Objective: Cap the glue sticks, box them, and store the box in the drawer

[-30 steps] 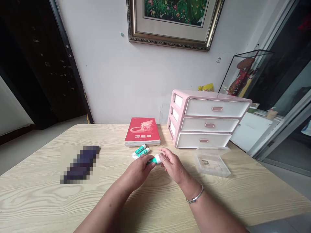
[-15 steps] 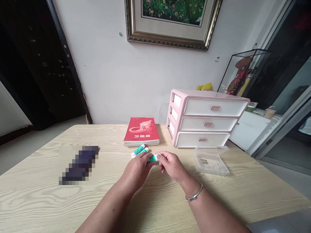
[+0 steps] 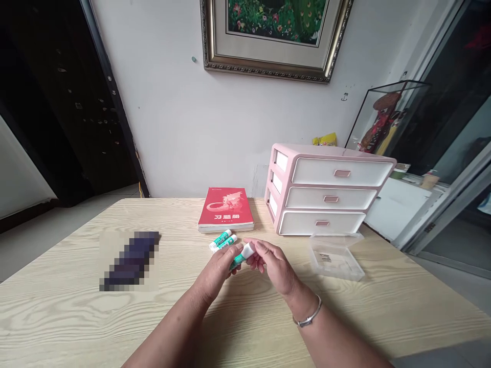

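Note:
A green glue stick (image 3: pixel 238 260) with a white cap (image 3: pixel 248 250) is held over the table, tilted with its cap end up and to the right. My left hand (image 3: pixel 218 266) wraps its fingers round the green body. At the cap, the fingertips of my right hand (image 3: pixel 274 263) are closed from the right side; the exact contact is partly hidden. Just beyond my left hand lie two more green-and-white glue sticks (image 3: pixel 221 239) side by side. Behind them is a red book (image 3: pixel 228 207), flat on the wooden table.
A pink and white drawer unit (image 3: pixel 330 189) stands at the back right. Before it sits a clear plastic box (image 3: pixel 336 260), lid up, with small items inside. A pixelated dark object (image 3: pixel 132 260) lies at the left. Behind the table (image 3: pixel 69 317), a framed picture (image 3: pixel 268 66) hangs on the wall.
The glue stick has turned from nearly level to a steeper slant, cap end raised. My fingers have shifted, showing more of the cap and body. The whole view has moved slightly.

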Demonstrator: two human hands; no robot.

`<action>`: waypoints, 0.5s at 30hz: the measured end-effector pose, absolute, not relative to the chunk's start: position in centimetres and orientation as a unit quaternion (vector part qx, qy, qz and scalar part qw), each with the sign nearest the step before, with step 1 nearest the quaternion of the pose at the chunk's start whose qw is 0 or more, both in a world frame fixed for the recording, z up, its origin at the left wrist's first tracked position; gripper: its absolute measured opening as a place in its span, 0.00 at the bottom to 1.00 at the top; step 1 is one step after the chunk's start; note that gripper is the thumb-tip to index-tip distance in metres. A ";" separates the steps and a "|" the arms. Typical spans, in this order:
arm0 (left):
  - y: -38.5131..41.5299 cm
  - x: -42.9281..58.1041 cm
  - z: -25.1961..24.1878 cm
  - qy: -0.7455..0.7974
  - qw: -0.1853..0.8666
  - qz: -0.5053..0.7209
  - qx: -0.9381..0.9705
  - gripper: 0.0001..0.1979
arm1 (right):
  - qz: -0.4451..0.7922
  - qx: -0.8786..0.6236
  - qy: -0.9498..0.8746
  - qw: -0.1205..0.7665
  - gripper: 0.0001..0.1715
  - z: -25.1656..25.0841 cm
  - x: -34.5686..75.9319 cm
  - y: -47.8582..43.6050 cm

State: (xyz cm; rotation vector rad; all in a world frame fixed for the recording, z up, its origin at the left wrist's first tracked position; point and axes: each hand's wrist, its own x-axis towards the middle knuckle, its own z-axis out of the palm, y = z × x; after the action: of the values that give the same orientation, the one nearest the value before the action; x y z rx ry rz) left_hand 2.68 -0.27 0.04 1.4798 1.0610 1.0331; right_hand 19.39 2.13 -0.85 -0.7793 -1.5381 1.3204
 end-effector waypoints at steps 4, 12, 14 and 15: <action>-0.1 2.9 -0.5 0.436 0.518 0.451 0.582 0.28 | 0.536 -0.234 -0.682 0.438 0.17 0.0 18.3 0.3; -0.4 3.5 -1.8 0.420 0.587 0.510 0.468 0.20 | 0.260 -0.357 -0.754 0.487 0.05 -1.6 16.4 -1.1; -0.7 3.5 -1.8 0.405 0.593 0.512 0.472 0.19 | 0.221 -0.362 -0.762 0.490 0.04 -1.6 16.3 -1.6; -0.8 3.5 -1.7 0.401 0.594 0.511 0.475 0.19 | 0.209 -0.360 -0.766 0.490 0.07 -1.5 16.5 -1.9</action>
State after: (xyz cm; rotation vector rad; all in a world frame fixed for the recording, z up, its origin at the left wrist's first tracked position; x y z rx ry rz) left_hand 3.51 -0.81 -1.71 1.1042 0.9309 1.1875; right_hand 16.49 -1.91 -1.51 -0.8739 -1.8606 0.5078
